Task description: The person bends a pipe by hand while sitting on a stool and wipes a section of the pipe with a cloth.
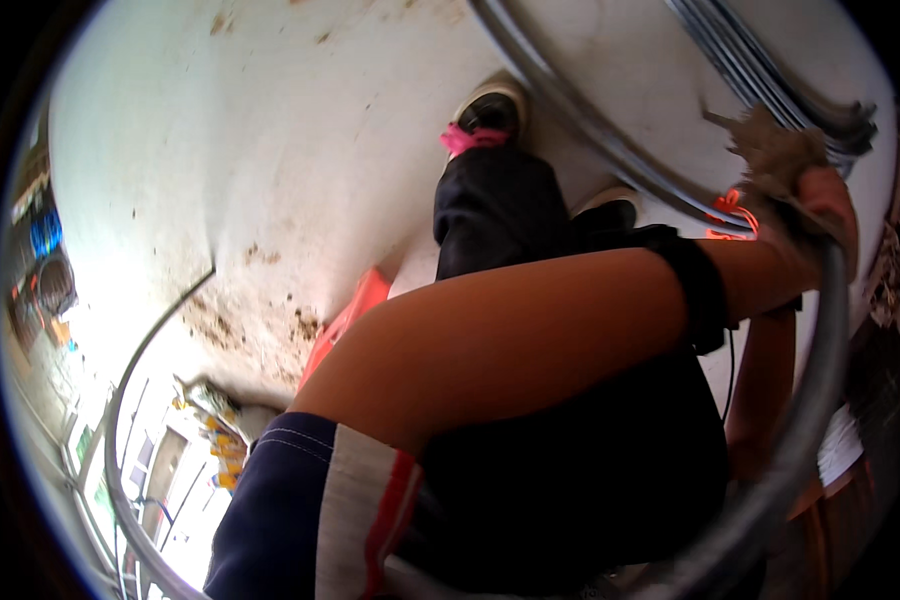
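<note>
My left arm reaches across to the right, a black band around its wrist. My left hand (832, 200) is closed around a long grey pipe (815, 400), which bows along the lower rim in this wide view. A ragged brown scrap, perhaps a cloth or a worn glove (775, 150), covers part of the hand. Below that wrist rises my right forearm (760, 385); its hand is hidden behind the left one, so its fingers cannot be made out. Beside the hands lies a bundle of grey pipes (745, 60). Orange cord or mesh (732, 218) shows by the left wrist.
More grey pipes (590, 115) cross the pale, dirt-stained floor (270, 120) near my shoes (492, 108). A red-orange object (355, 315) is partly hidden by my arm. At far left sit a blue item (45, 232) and a dark coil (54, 285). Yellow packages (222, 445) stand lower left.
</note>
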`<action>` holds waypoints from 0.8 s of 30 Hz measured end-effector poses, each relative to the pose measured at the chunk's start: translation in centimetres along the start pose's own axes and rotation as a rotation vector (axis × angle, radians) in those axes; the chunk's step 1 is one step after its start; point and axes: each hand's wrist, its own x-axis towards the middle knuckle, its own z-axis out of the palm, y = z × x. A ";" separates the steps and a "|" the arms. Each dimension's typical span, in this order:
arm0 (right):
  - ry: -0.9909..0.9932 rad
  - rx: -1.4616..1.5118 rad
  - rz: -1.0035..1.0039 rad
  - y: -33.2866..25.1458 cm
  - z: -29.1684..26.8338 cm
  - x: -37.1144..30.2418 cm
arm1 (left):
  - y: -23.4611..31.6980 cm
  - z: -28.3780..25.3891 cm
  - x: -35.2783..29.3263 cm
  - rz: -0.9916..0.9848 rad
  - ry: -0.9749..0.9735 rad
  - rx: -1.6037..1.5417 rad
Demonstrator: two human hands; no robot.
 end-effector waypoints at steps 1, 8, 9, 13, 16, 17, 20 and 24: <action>0.007 -0.036 0.015 0.7 0.0 -0.4 | 0.1 1.7 -1.0 0.078 0.089 -0.164; 0.077 -0.108 0.049 1.7 -1.3 1.3 | -2.6 8.6 -3.7 0.417 0.403 -0.678; -0.055 -0.091 -0.008 2.8 -2.5 1.5 | -2.4 8.9 -3.5 0.432 0.417 -0.686; -0.085 -0.109 -0.026 5.1 -2.6 0.9 | -0.7 9.4 -2.0 0.478 0.467 -0.673; -0.101 -0.090 0.004 7.5 -3.1 -0.4 | 0.8 9.3 -0.8 0.502 0.501 -0.647; -0.048 -0.095 0.024 8.0 -2.8 -0.9 | 1.1 9.4 -0.5 0.509 0.509 -0.644; 0.009 -0.129 0.132 9.2 -2.4 -1.6 | 2.4 9.2 0.8 0.527 0.536 -0.615; -0.032 -0.158 0.196 11.7 -2.3 -2.2 | 3.6 8.4 2.1 0.549 0.567 -0.584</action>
